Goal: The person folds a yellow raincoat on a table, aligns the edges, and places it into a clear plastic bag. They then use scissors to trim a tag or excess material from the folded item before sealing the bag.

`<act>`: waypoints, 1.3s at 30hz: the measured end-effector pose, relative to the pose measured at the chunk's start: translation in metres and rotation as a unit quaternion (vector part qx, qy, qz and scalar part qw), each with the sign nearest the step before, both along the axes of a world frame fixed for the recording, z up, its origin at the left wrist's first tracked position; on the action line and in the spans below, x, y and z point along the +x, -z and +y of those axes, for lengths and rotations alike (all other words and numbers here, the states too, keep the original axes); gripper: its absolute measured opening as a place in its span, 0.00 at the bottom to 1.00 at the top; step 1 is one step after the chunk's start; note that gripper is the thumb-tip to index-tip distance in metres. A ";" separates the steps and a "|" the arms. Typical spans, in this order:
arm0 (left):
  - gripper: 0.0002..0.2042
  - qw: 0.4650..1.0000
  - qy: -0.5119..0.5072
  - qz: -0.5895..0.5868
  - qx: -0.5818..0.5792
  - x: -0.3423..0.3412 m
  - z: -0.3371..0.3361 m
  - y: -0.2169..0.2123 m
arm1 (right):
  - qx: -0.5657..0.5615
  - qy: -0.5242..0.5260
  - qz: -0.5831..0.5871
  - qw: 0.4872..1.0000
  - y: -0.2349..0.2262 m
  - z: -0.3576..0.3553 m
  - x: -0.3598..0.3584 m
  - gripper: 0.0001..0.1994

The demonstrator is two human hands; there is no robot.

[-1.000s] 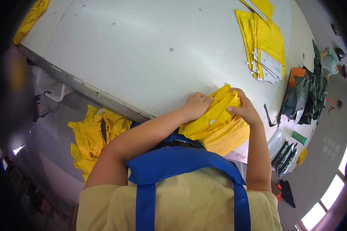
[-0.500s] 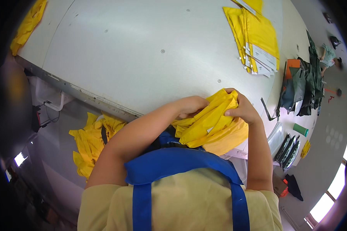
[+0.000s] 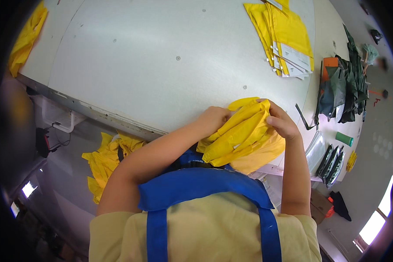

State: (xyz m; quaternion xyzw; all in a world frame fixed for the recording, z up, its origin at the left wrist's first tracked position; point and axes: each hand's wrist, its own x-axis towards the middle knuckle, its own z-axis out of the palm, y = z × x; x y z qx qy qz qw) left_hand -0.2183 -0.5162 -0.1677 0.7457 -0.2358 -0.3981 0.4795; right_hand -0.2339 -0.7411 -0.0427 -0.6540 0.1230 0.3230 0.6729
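Note:
A bunched yellow fabric piece [image 3: 238, 135] lies at the table's near edge, gathered in loose folds. Its lower part, a paler yellow, hangs over the edge in front of my apron. My left hand [image 3: 216, 120] is closed on the left upper side of the fabric, fingers partly tucked into the folds. On the other side, my right hand [image 3: 282, 122] grips the upper right edge, thumb in front and fingers behind. A small white label shows on the folds between the hands.
Yellow fabric pouches with white cards [image 3: 288, 48] lie stacked at the far right. Dark green items [image 3: 343, 91], a green roll [image 3: 344, 139] and dark packets [image 3: 331, 161] sit farther right. More yellow fabric [image 3: 107, 161] is heaped below the table edge, left.
My hands have shifted slightly on the fabric. Its folds are spread a little wider and a rounded edge shows at the top. The whole view has turned slightly.

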 end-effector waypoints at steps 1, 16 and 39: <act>0.15 0.995 -0.055 0.082 -0.016 -0.004 0.002 -0.001 | -0.028 -0.019 -0.023 0.999 0.001 -0.001 0.001 0.28; 0.04 0.915 -0.249 -0.317 -0.032 0.022 -0.008 -0.028 | -0.552 -0.117 -0.367 0.739 0.049 0.061 -0.014 0.18; 0.09 0.972 -0.143 0.182 0.042 0.010 0.069 0.035 | -0.341 0.141 -0.406 0.836 0.064 0.049 -0.058 0.28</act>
